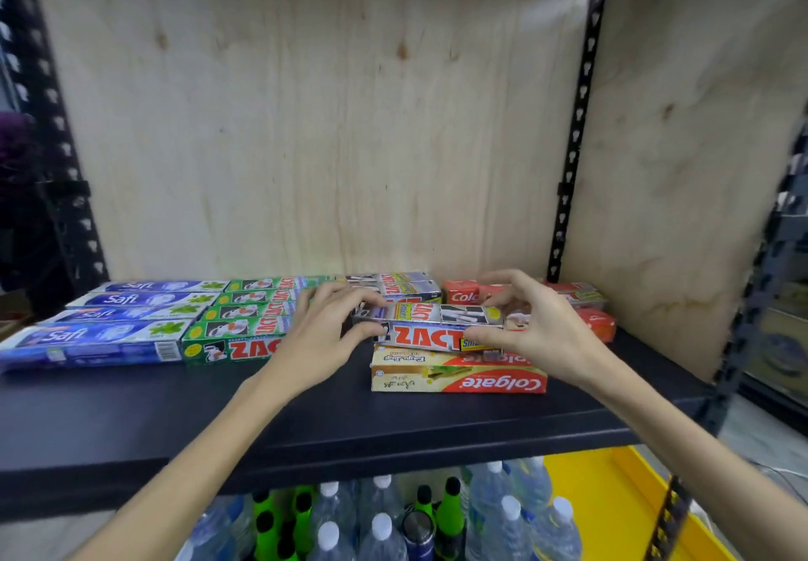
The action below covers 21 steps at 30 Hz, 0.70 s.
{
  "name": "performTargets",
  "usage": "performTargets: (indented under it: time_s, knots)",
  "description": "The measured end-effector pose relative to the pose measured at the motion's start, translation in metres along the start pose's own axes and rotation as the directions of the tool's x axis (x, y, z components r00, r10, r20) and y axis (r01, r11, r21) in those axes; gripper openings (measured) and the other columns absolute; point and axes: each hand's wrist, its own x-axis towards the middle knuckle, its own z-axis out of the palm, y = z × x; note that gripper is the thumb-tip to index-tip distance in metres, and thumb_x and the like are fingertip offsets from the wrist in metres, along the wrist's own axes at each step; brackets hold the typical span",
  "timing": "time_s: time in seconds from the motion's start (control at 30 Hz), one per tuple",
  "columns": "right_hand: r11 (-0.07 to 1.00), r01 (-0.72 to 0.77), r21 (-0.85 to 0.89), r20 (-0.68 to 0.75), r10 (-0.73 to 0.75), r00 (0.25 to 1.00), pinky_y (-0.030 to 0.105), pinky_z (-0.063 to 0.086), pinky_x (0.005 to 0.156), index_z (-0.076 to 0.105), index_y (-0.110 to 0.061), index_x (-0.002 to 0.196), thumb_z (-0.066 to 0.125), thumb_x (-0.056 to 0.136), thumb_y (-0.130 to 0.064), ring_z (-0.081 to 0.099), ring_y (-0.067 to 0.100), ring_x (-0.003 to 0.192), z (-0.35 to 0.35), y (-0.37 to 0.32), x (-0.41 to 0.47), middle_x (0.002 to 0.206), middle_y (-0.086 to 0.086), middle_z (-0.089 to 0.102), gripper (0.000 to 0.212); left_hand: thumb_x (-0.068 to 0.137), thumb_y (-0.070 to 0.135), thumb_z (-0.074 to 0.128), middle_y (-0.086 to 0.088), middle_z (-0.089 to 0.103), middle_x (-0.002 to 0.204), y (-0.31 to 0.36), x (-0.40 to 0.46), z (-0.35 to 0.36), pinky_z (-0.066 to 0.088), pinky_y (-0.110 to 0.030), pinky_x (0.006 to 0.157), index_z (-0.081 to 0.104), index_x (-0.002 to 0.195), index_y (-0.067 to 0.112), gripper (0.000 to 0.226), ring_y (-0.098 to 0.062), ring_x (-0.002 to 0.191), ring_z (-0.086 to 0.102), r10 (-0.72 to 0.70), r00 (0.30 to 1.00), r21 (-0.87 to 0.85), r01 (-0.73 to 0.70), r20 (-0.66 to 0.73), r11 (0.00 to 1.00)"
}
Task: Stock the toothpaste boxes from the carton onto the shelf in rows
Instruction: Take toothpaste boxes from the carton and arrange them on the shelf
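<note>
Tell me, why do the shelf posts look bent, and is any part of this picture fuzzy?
Head view: the wide-angle lens bows the black shelf post and stretches the edges; the right margin and the left hand are slightly smeared, while the silver Zact box under bright top light reads sharply.

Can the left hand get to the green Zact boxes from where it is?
Probably yes. The left hand is right beside the green Zact boxes, with nothing between them, but its fingers now hold the silver Zact box.
</note>
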Motion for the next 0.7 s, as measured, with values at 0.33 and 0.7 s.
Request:
performTargets:
  time_s: [0.33, 0.7]
  knots:
    - [0.973, -0.062, 0.222, -0.216, 0.111, 0.97, 0.007, 0.043, 0.08, 0.064, -0.027, 0.124, 0.08, 0.071, -0.06, 0.06, -0.006, 0.098, 0.038, -0.038, -0.062, 0.109, -0.016, 0.066, 0.064, 0.091, 0.066, 0.049, 0.02, 0.061, 0.117, 0.079, -0.067, 0.019, 0.034, -0.035, 0.102, 0.066, 0.11, 0.038, 0.038, -0.006, 0.119, 0.046, -0.176, 0.955, -0.101, 0.156, -0.24, 0.983]
    - [0.894, -0.083, 0.44, -0.027, 0.105, 0.994, 0.005, 0.043, 0.085, 0.051, -0.021, 0.141, 0.044, 0.108, -0.027, 0.063, -0.01, 0.105, 0.054, -0.063, -0.079, 0.114, -0.015, 0.072, 0.034, 0.061, 0.102, 0.027, 0.013, 0.048, 0.133, 0.094, -0.077, 0.001, 0.026, -0.038, 0.11, 0.049, 0.141, 0.033, 0.108, -0.012, 0.132, 0.036, -0.276, 0.96, 0.019, 0.277, -0.039, 0.961]
